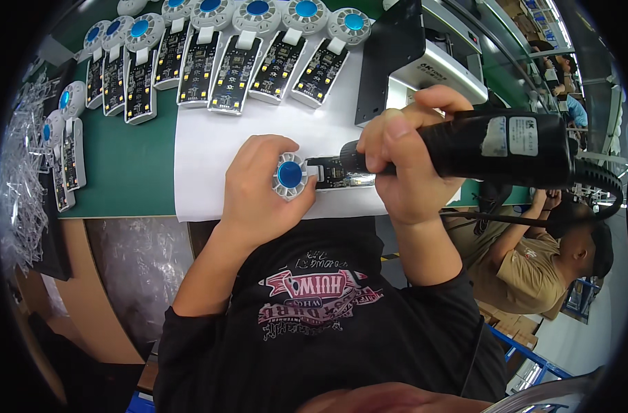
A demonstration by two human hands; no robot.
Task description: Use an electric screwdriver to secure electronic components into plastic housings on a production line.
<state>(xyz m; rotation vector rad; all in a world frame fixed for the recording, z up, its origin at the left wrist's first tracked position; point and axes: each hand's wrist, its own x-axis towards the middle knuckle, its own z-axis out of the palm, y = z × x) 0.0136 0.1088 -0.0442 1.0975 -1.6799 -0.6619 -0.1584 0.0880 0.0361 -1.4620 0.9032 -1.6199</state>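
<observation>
My left hand is closed around the round white head of a small device, its blue disc facing up. The device's circuit board extends to the right over the white sheet, partly hidden by the tool. My right hand grips a black corded electric screwdriver, held nearly level. Its narrow end points left at the joint between the white head and the board. Whether the tip touches a screw cannot be made out.
Similar devices with exposed boards stand in a row along the back, with several more at the left. A black-and-white machine is at the back right. Clear plastic bags pile at the left. Another person sits at the right.
</observation>
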